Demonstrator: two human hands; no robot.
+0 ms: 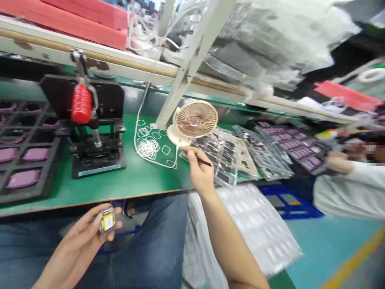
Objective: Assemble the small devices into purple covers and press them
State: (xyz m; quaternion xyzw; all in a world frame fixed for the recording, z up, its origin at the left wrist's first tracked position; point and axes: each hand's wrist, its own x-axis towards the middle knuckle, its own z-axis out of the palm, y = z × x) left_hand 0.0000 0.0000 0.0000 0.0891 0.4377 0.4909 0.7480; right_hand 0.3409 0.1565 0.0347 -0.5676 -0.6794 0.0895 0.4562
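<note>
Above my lap, my left hand [93, 228] is closed around a small square device housing [107, 220] with a yellow-edged white label facing up. My right hand [201, 170] reaches over the green bench, its fingers closed on a thin dark stick-like tool [204, 161]; what kind it is I cannot make out. Just beyond that hand stands a small cream fan [196, 119]. To its left lies a heap of thin white ring gaskets [148, 148], with several loose ones scattered around. A clear tray of dark flat parts [221, 152] is beside the right hand.
A black hand press [98, 152] with a red handle [81, 103] stands on the bench. Left of it sits a black foam tray [49, 176] with purple housings [23, 178]. A white cable [135, 138] loops around the gaskets. Another person's sleeve [349, 188] is at right.
</note>
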